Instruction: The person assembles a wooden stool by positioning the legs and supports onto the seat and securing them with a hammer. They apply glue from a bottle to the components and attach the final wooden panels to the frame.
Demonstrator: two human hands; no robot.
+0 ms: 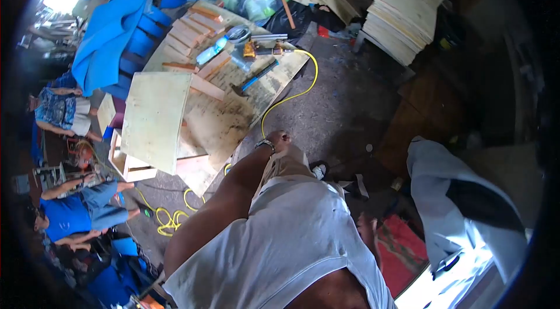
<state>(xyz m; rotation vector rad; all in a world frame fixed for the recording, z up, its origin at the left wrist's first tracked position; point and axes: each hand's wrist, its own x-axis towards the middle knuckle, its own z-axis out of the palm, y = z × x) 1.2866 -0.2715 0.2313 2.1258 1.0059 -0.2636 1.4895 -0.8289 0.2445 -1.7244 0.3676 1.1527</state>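
My left hand [282, 139], with a watch at the wrist, hangs beside my beige shorts. Its fingers look curled in, and nothing shows in them. The yellow air hose [263, 115] passes close by and leads to a yellow and black nail gun [256, 49] on the plywood worktable [219, 116]. A hammer [255, 78] with a blue and black handle lies on that table, near a clear bottle with a blue label [212, 51]. Partly hidden by my shirt, my right hand [367, 228] is low at my side near a red cloth [402, 253], its fingers seemingly apart.
A wooden box with a plywood panel [154, 119] stands at the table's left edge, with wood strips [186, 32] behind. Plywood sheets [402, 14] are stacked at back right. Hose coils [170, 222] lie on the floor. Two people [70, 213] are at the left.
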